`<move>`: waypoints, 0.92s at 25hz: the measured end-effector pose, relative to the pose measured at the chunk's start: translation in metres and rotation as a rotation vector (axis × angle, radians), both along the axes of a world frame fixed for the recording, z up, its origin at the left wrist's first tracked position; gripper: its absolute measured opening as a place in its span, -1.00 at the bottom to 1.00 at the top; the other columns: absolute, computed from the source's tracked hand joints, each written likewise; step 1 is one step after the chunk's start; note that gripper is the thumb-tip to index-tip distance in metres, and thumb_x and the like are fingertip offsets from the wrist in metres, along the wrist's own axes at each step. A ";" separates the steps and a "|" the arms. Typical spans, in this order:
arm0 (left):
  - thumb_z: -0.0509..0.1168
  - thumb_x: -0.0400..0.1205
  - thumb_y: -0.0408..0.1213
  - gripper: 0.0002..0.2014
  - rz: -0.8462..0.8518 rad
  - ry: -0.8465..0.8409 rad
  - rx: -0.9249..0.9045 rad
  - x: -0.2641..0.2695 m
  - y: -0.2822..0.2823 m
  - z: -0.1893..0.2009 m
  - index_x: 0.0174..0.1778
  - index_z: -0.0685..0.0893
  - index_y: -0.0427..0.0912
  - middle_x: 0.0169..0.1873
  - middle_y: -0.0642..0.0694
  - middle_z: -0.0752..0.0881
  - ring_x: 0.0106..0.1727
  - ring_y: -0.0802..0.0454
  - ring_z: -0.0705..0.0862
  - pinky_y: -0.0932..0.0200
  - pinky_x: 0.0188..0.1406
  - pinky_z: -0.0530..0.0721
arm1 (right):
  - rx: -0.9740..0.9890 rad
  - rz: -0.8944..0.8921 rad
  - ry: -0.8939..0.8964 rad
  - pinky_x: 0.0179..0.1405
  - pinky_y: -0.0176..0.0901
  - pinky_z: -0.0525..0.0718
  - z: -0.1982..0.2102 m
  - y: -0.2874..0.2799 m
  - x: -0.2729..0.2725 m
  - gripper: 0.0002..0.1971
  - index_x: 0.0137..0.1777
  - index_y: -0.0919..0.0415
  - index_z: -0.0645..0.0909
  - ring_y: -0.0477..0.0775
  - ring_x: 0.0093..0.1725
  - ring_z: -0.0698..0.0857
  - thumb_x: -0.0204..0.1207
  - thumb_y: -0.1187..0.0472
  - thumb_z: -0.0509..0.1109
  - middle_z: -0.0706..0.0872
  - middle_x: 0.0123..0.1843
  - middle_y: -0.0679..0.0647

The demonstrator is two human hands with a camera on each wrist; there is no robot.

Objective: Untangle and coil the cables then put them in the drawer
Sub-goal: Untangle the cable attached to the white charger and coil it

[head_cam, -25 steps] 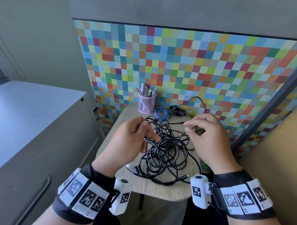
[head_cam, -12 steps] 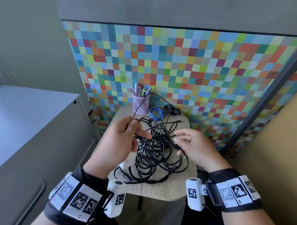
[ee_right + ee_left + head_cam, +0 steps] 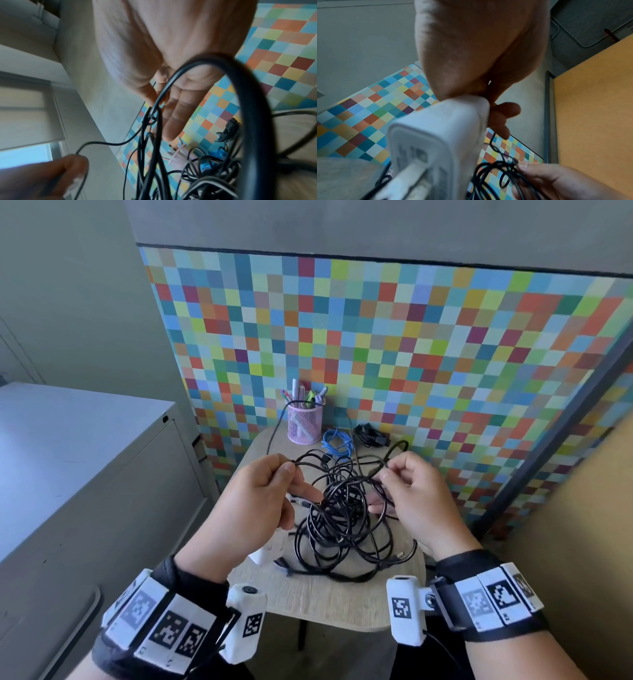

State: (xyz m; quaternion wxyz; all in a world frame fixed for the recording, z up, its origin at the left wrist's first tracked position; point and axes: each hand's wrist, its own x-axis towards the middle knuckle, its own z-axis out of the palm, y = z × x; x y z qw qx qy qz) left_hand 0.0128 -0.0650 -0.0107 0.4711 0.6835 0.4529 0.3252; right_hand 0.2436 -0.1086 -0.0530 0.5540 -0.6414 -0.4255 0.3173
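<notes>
My left hand (image 3: 255,508) pinched one strand at nine o'clock of the black cable tangle (image 3: 342,518), lifting it clear to trace it. The tangle hung over the desk (image 3: 325,601). My right hand (image 3: 416,501) pinched another strand at two o'clock, pulling opposite.

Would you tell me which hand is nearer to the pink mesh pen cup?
Left. The left hand pinches a black cable strand almost straight in front of the pink mesh pen cup; the right hand holds the tangle further off, to the cup's right.
</notes>
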 end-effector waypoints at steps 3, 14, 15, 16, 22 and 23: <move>0.05 0.89 -0.26 -0.71 0.020 -0.008 -0.034 0.005 0.002 -0.003 -0.04 0.55 -0.31 -0.06 0.08 0.90 -0.47 -0.14 0.67 0.26 -0.52 0.51 | 0.101 -0.021 -0.043 -0.26 0.16 0.89 0.011 -0.001 0.001 -0.92 0.03 0.25 0.59 0.24 -0.29 0.86 0.78 0.35 0.32 0.81 -0.09 0.12; 0.13 0.81 -0.12 -0.73 -0.161 0.058 0.034 0.037 0.000 -0.024 -0.18 0.62 0.03 -0.10 0.07 0.86 -0.13 -0.06 0.85 -0.18 0.03 0.79 | 0.327 0.111 0.159 -0.21 -0.05 0.77 0.032 -0.003 -0.008 -0.82 0.04 0.20 0.57 0.10 -0.38 0.68 0.82 0.41 0.20 0.58 -0.40 0.01; 0.12 0.75 -0.04 -0.74 -0.176 0.071 0.044 0.038 0.001 -0.025 -0.20 0.63 0.10 -0.15 0.07 0.86 -0.11 -0.14 0.85 -0.28 0.05 0.78 | 0.331 0.110 0.135 -0.26 -0.04 0.72 0.032 -0.002 -0.007 -0.82 0.03 0.18 0.59 0.08 -0.44 0.61 0.82 0.41 0.22 0.54 -0.42 -0.01; 0.10 0.71 0.01 -0.74 -0.180 0.085 0.057 0.038 0.001 -0.027 -0.21 0.63 0.15 -0.20 0.04 0.85 -0.12 -0.20 0.84 -0.31 0.02 0.77 | 0.338 0.100 0.105 -0.31 -0.06 0.67 0.032 -0.002 -0.005 -0.81 0.03 0.16 0.63 0.03 -0.48 0.54 0.80 0.41 0.26 0.52 -0.43 -0.04; 0.13 0.84 -0.16 -0.69 -0.001 0.114 0.126 0.018 0.013 -0.027 -0.20 0.64 -0.06 -0.48 0.02 0.74 -0.22 -0.33 0.75 -0.33 -0.08 0.74 | 0.343 -0.200 -0.319 -0.18 -0.14 0.77 0.053 -0.018 0.048 -0.81 -0.05 -0.11 0.82 -0.07 -0.34 0.75 0.60 0.27 0.59 0.83 -0.26 -0.04; 0.13 0.84 -0.16 -0.68 0.008 0.119 0.122 0.013 0.017 -0.026 -0.21 0.65 -0.06 -0.49 0.02 0.74 -0.23 -0.35 0.73 -0.31 -0.10 0.72 | 0.311 -0.204 -0.323 -0.11 -0.02 0.78 0.056 -0.022 0.058 -0.80 -0.03 -0.10 0.83 0.15 -0.32 0.74 0.57 0.28 0.62 0.80 -0.24 0.15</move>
